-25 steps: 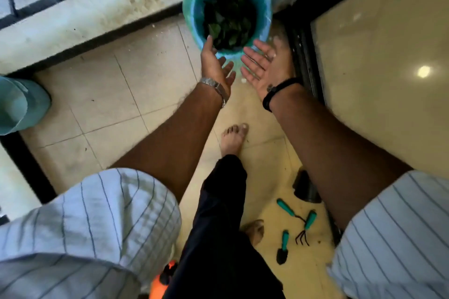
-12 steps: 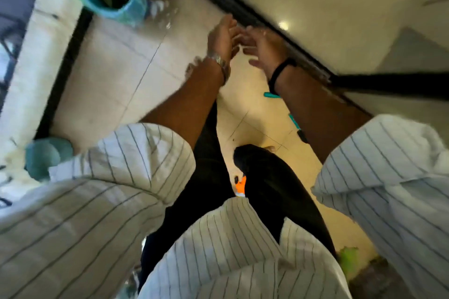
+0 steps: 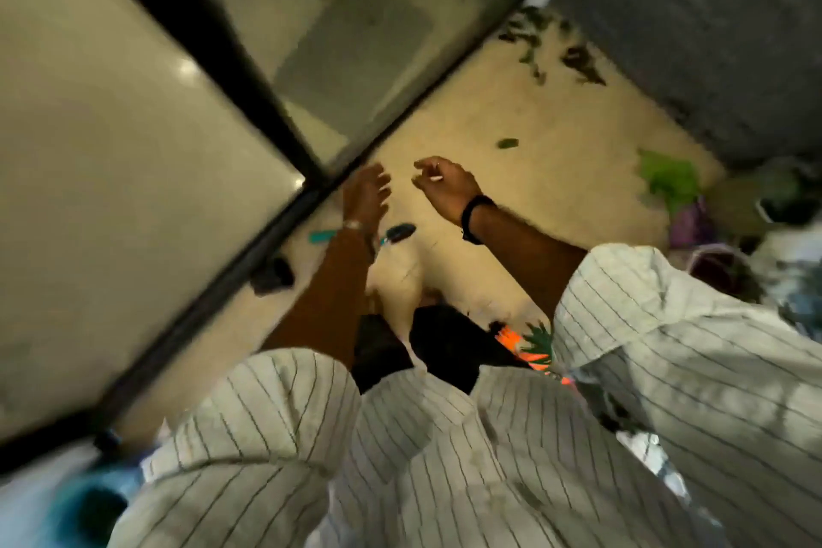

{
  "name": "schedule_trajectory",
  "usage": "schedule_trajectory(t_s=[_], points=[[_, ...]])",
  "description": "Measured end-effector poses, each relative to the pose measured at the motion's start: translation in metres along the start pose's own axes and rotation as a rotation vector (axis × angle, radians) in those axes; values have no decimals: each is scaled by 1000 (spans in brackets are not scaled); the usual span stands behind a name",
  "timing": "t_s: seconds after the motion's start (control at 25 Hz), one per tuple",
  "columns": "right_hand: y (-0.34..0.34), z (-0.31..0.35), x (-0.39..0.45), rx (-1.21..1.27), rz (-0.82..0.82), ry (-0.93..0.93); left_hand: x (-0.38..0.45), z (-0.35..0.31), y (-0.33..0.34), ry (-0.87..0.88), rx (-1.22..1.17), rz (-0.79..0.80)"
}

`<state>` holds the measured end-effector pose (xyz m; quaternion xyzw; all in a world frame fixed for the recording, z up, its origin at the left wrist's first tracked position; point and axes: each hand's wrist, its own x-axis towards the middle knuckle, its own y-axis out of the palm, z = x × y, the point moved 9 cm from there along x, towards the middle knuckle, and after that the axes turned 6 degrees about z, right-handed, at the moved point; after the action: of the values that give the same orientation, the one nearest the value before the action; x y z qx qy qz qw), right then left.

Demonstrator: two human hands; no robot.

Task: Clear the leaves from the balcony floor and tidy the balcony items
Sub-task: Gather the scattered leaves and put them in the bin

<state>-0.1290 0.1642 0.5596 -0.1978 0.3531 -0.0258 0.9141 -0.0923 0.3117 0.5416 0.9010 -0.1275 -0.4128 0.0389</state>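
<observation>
A: What takes up the most room?
B: The balcony floor (image 3: 511,116), cream tile, running beside a dark sliding-door track (image 3: 249,231). The picture is blurred.

A: And the leaves?
B: A scattered cluster of leaves (image 3: 551,49) lies in the far corner by the wall, well apart from both hands. One single leaf (image 3: 507,143) sits nearer, beyond the right hand.

A: The hands?
B: Two, raised over the floor, holding nothing. The left hand (image 3: 367,194) has relaxed, spread fingers; the right hand (image 3: 445,185) has loosely curled fingers.

A: Anything smaller?
B: A teal-handled tool (image 3: 322,237) lies just under the left wrist.
</observation>
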Motion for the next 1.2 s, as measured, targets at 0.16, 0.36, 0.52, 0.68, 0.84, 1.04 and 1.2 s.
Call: schedule_trajectory(t_s=[0.16,0.36,0.52,0.68,0.84,1.04,1.2], points=[[-154,-69,-13,237,-259,140,49,-19,129,59,538,219],[-282,-126,-5,397,-480,228,109,-54,304,252,1025,447],[-358,-173,41,410,-572,319,176,-60,425,284,1254,617],[-393,-211,111,319,-484,464,254,-81,466,362,1543,642],[-441,-216,166,155,-429,477,326,-110,494,390,1888,687],[-502,-228,217,44,-372,470,384,-143,585,520,1937,786],[-525,-296,323,27,-313,383,483,-109,609,464,1880,688]])
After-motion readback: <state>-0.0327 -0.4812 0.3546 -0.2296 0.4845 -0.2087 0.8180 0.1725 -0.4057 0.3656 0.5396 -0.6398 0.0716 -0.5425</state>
